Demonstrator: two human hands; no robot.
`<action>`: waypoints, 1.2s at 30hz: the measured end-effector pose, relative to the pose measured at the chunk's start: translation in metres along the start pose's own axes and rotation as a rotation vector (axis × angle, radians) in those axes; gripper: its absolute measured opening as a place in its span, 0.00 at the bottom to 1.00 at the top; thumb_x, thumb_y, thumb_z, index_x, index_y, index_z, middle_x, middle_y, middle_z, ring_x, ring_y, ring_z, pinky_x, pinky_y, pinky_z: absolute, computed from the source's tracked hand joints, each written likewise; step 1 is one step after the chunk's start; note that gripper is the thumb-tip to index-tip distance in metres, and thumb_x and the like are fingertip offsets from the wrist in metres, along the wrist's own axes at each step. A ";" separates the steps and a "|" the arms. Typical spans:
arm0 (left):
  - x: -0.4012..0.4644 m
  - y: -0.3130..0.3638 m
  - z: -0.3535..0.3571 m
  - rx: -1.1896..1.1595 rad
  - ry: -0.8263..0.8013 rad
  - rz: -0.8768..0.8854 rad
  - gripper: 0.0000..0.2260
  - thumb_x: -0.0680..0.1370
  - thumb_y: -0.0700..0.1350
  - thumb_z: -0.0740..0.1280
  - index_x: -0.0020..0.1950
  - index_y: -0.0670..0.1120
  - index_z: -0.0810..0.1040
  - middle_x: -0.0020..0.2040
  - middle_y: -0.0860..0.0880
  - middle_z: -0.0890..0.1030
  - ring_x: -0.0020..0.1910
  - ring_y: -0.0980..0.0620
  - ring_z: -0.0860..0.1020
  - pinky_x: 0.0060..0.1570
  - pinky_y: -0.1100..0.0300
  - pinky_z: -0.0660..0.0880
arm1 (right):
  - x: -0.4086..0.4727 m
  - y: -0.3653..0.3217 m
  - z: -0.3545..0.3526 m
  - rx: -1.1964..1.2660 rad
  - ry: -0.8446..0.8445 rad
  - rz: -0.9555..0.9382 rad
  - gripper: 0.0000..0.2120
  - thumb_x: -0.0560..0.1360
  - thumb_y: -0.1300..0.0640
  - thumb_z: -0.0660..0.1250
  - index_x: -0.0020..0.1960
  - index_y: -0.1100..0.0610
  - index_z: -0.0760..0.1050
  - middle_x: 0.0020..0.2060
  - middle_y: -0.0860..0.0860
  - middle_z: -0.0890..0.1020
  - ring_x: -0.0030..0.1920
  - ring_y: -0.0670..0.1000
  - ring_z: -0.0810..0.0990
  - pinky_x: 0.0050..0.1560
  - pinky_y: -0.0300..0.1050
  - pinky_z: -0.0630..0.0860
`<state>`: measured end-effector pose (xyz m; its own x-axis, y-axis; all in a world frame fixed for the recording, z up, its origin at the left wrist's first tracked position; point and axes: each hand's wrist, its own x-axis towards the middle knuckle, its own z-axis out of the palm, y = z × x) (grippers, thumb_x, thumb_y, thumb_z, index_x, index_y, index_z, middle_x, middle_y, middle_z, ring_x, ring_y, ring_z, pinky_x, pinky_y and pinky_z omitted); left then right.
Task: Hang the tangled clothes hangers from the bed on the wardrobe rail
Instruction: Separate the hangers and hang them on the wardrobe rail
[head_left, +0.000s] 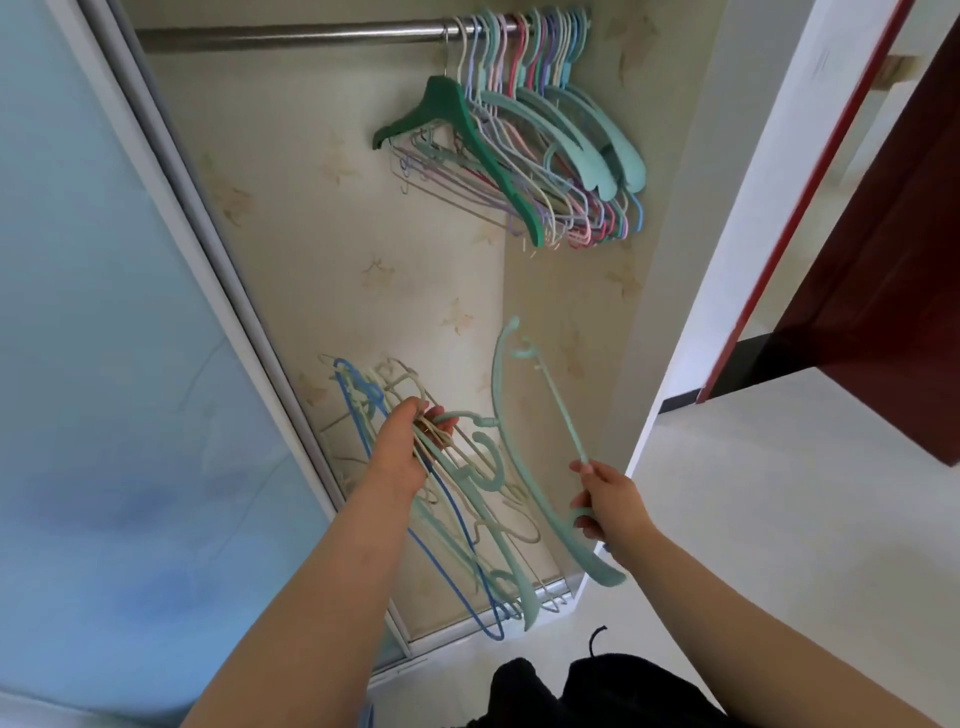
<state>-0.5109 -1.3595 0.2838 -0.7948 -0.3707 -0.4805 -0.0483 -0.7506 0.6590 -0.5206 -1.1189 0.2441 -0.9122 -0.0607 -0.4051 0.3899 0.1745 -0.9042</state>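
Open wardrobe (363, 249) ahead, lined with pale starred paper; frosted blue sliding door (104, 338) filling the left, white wardrobe side panel (727, 208) on the right, dark red door (883, 234) far right over a pale floor (779, 519). High and far, steel wardrobe rail (291, 36) running left to right, bare on its left stretch. Crowded at its right end, hung hangers (524, 150) in mint, pink, lilac and cream, fronted by one dark green hanger (457, 130) tilted down to the right. Lower and nearer, tangled bundle of hangers (467, 509) in blue, cream and mint, dangling inside the wardrobe opening below the left hand (402, 449), fingers curled around the hooks at its top. Just right of the bundle and apart from it, single mint hanger (524, 457), held up on end with hook uppermost, well below the rail. Right hand (605, 501) pinching that hanger's thin bar, lower fingers wrapped on the broad arm. Hands apart, side by side. Near bottom edge, dark clothing (571, 691).
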 end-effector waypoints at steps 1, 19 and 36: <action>0.001 -0.001 0.000 0.021 -0.001 0.021 0.10 0.79 0.41 0.61 0.38 0.42 0.72 0.31 0.45 0.79 0.27 0.50 0.80 0.46 0.53 0.78 | 0.001 -0.005 -0.003 -0.080 -0.066 0.072 0.15 0.82 0.53 0.57 0.61 0.59 0.75 0.33 0.54 0.75 0.25 0.51 0.73 0.29 0.41 0.69; -0.010 0.035 0.023 0.153 -0.194 0.089 0.13 0.80 0.43 0.58 0.35 0.47 0.67 0.46 0.41 0.85 0.37 0.47 0.82 0.39 0.59 0.78 | -0.004 -0.045 -0.053 -0.089 -0.582 0.271 0.22 0.67 0.50 0.70 0.55 0.62 0.71 0.52 0.61 0.82 0.34 0.50 0.74 0.33 0.41 0.71; -0.010 0.072 0.022 0.231 0.052 0.132 0.06 0.79 0.43 0.63 0.42 0.43 0.73 0.30 0.47 0.75 0.31 0.48 0.77 0.32 0.59 0.75 | -0.008 -0.207 0.083 0.007 -0.498 -0.143 0.17 0.74 0.42 0.66 0.48 0.57 0.71 0.37 0.55 0.76 0.34 0.51 0.77 0.34 0.42 0.74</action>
<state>-0.5195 -1.3979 0.3486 -0.7717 -0.4887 -0.4070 -0.0882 -0.5516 0.8294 -0.5835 -1.2363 0.4231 -0.7868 -0.5442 -0.2914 0.2680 0.1242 -0.9554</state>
